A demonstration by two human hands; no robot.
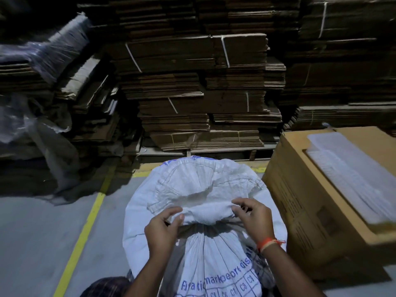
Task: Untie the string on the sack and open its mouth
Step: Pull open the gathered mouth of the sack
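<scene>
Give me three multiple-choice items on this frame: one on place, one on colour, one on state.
1. Where is the open cardboard box relative to the sack?
A. To its right
B. To its left
C. On top of it

2. What colour is the line painted on the floor?
A. Red
B. Yellow
C. Blue

3. How is the sack's neck?
A. Spread wide open
B. Cut off
C. Gathered tight, with both hands at the folded mouth

Answers:
1 A, the box stands by the right hand.
2 B, the floor line is yellow.
3 C, pleats converge below the left hand and right hand, whose fingers pinch the fabric.
</scene>
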